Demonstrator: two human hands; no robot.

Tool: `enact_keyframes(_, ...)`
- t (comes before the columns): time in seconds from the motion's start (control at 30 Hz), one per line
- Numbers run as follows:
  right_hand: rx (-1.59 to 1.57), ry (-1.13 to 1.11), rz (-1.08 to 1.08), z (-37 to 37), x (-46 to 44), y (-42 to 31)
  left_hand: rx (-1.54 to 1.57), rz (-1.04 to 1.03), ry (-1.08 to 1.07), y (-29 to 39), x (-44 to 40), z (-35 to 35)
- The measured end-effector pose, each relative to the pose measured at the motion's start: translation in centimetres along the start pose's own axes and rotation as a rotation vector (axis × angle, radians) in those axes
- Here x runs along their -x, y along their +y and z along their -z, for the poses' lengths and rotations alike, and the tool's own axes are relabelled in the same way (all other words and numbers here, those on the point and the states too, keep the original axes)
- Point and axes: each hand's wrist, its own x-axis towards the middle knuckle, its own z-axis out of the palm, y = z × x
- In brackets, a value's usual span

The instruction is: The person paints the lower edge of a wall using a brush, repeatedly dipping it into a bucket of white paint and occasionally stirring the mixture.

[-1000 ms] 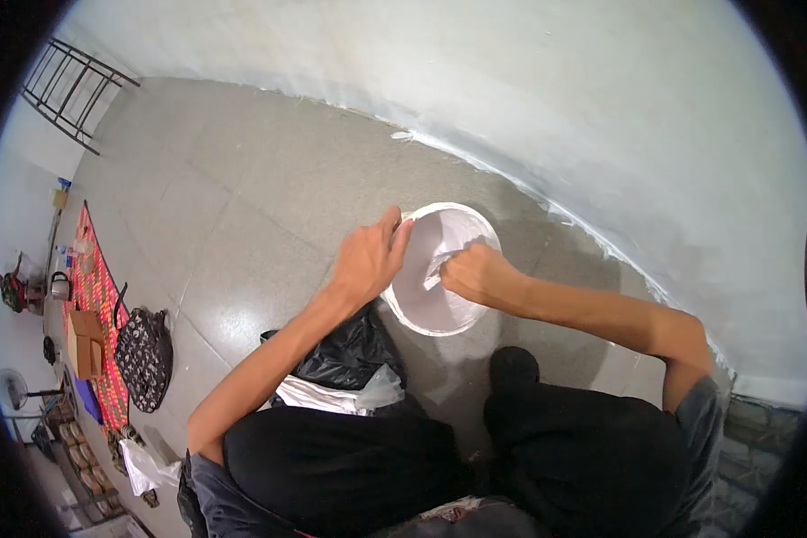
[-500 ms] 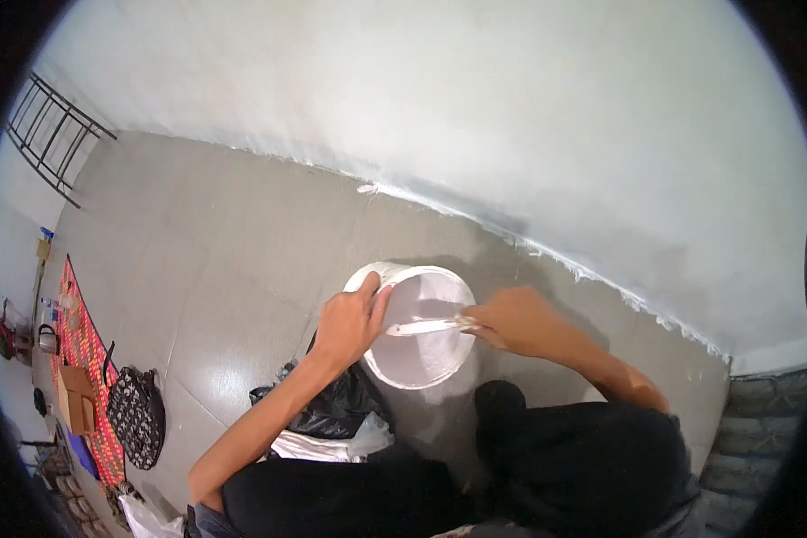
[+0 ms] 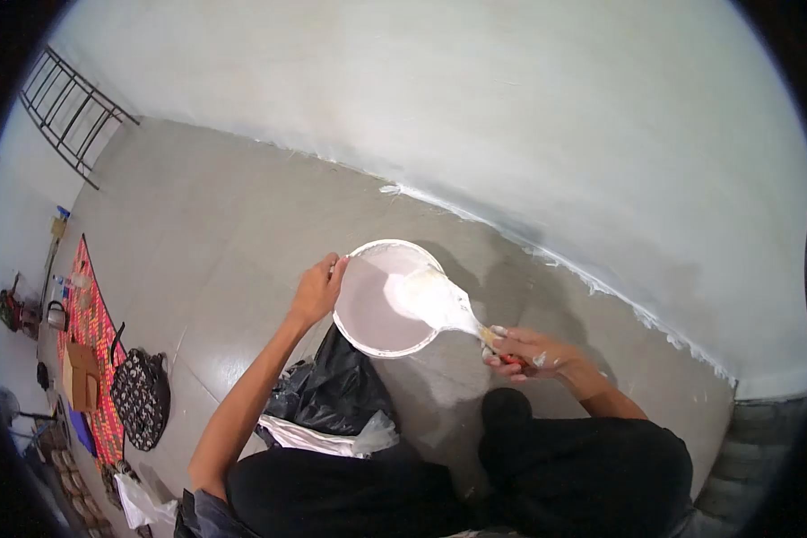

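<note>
A white bucket point(image 3: 388, 351) stands on the floor in front of my knees, its inside coated with whitish material. My left hand point(image 3: 317, 290) grips the bucket's left rim, thumb over the edge. In my right hand point(image 3: 522, 351) is a putty knife point(image 3: 462, 316), its yellowish handle showing a red part near my fingers. The knife's wide blade is covered in white putty and lies over the bucket's right rim, face up. White smears mark my right fingers and wrist.
A black plastic bag point(image 3: 336, 390) lies left of my legs. The wall point(image 3: 547, 117) has a rough white strip along its base. Farther left are a patterned backpack point(image 3: 140, 399), a cardboard box point(image 3: 82, 377), a red mat point(image 3: 108, 430) and a black metal rack point(image 3: 67, 108).
My right hand has drawn back and down, turning the putty knife from edge-on to face up with white putty on it. The bucket has tipped more upright, my left hand still on its rim.
</note>
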Motion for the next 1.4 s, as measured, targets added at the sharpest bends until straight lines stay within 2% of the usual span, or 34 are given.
enact_keyframes(0.1,-0.017,-0.122,-0.013,-0.8,-1.1,0.3,0.0,-0.092,0.058,-1.6,0.4,-0.4)
enact_keyframes(0.17,-0.032,-0.124,-0.006,-0.3,-1.8,1.1,-0.045,-0.048,0.039,-2.4,1.0,-0.3)
enact_keyframes(0.27,0.094,-0.025,0.124,0.0,-2.5,1.1,0.005,-0.006,0.036,-3.9,1.6,-0.7)
enact_keyframes(0.37,0.016,0.202,0.219,-1.1,-1.8,-0.1,0.023,-0.034,0.091,-4.8,2.2,-0.9)
enact_keyframes(0.43,-0.05,0.253,0.309,0.3,-2.6,-0.5,0.018,-0.044,0.106,-4.4,2.4,-0.9)
enact_keyframes(0.57,-0.233,0.397,0.394,5.0,-9.2,-0.2,0.008,-0.005,0.069,-3.5,2.9,-0.3)
enact_keyframes(0.67,-0.421,0.337,0.494,9.1,-16.1,0.0,0.003,0.017,0.078,-3.6,3.0,-0.6)
enact_keyframes(0.8,-0.429,0.358,0.518,9.2,-20.3,-1.6,0.004,-0.024,0.111,-3.4,3.0,-0.5)
enact_keyframes(1.03,-0.421,0.449,0.581,8.9,-25.7,-4.4,0.022,0.039,0.078,-3.0,3.0,-0.3)
enact_keyframes(1.27,-0.489,0.516,0.637,7.0,-25.7,-8.8,0.066,0.048,0.066,-2.3,2.9,-0.1)
enact_keyframes(1.4,-0.543,0.368,0.686,4.4,-23.0,-10.6,0.059,0.025,0.067,-2.9,2.9,-0.2)
